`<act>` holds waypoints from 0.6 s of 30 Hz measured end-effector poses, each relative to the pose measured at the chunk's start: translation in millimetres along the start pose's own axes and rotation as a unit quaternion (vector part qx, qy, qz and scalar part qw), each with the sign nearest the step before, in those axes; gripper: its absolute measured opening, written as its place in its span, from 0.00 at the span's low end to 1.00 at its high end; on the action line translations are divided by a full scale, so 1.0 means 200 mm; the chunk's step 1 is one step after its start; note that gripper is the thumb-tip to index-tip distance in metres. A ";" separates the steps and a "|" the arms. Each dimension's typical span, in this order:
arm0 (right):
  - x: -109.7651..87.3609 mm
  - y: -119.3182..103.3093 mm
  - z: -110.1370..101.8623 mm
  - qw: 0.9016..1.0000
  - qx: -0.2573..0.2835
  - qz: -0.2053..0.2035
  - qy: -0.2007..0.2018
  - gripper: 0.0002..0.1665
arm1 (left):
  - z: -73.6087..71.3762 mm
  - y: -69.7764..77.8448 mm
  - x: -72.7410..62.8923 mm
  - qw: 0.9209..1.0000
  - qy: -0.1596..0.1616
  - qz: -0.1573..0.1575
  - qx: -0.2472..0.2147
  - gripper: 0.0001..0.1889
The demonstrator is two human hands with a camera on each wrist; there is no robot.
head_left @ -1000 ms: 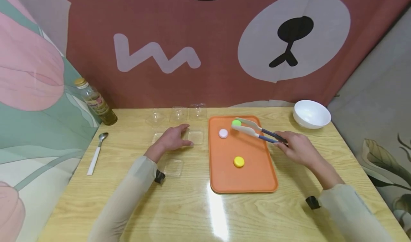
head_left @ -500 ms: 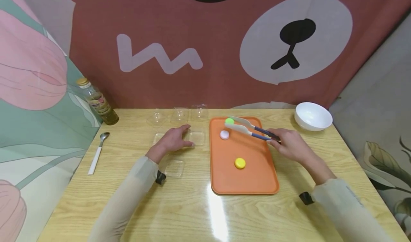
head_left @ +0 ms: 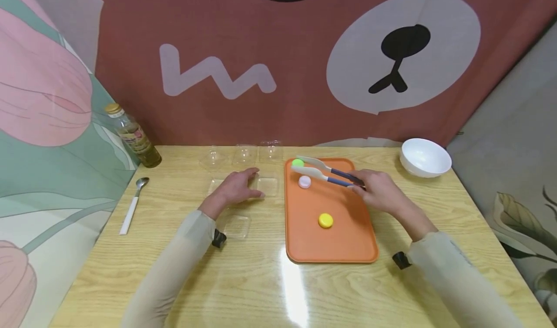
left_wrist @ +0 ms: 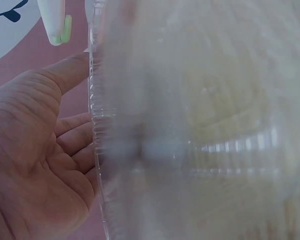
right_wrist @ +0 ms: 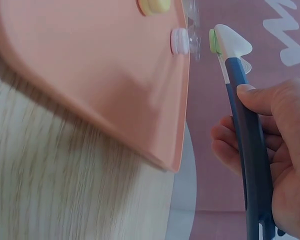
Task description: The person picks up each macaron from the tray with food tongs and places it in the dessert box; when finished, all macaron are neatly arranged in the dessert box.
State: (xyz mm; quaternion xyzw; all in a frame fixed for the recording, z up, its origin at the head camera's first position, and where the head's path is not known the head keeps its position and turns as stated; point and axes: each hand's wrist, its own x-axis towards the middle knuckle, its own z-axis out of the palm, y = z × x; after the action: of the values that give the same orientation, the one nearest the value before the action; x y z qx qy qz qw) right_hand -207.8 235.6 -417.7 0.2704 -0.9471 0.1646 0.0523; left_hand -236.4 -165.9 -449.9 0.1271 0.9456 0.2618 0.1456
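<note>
In the head view my right hand (head_left: pixel 380 190) grips tongs (head_left: pixel 344 178) with dark blue handles and pale tips. A green macaron (right_wrist: pixel 213 41) sits between the tips, seen from the side in the right wrist view; from the head it overlaps the far left corner of the orange tray (head_left: pixel 335 250). On the tray lie a pale pink macaron (head_left: pixel 304 182) and a yellow macaron (head_left: pixel 325 220). My left hand (head_left: pixel 235 187) stays left of the tray, thumb and index finger spread at the edges of a clear plastic box (head_left: pixel 267 186). Clear plastic covers its fingertips in the left wrist view.
More clear boxes stand around the left hand, including one (head_left: pixel 237 227) in front and several pieces behind (head_left: pixel 245 155). A bottle (head_left: pixel 137 137) and a white-handled spoon (head_left: pixel 132 207) are at the left. A white bowl (head_left: pixel 425 158) stands back right, near the patterned wall.
My right hand has carried the tongs and green macaron leftward over the tray, to its far left corner. The left hand keeps its place.
</note>
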 end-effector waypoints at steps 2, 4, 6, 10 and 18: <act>0.02 -0.01 0.01 1.000 0.002 -0.004 -0.001 0.21 | 0.00 0.00 0.00 1.000 0.000 0.001 -0.001 0.45; 0.03 -0.03 0.01 1.000 0.003 -0.012 -0.001 0.20 | 0.00 0.00 0.00 1.000 0.001 0.002 0.001 0.45; 0.04 -0.04 0.02 1.000 0.003 -0.018 0.000 0.20 | 0.00 0.00 0.01 1.000 0.002 0.001 0.002 0.45; 0.06 -0.07 0.03 1.000 0.003 -0.026 -0.003 0.20 | 0.00 -0.01 0.01 1.000 0.002 -0.003 0.003 0.45; 0.10 -0.11 0.05 1.000 0.002 -0.027 -0.014 0.20 | 0.00 0.00 0.01 1.000 0.002 -0.001 0.012 0.45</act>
State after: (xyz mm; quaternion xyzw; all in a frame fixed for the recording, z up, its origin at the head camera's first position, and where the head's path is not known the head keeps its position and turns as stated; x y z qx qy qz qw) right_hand -213.2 204.1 -416.3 0.2982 -0.9399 0.1608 0.0427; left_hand -238.6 -165.9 -451.0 0.1274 0.9491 0.2504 0.1427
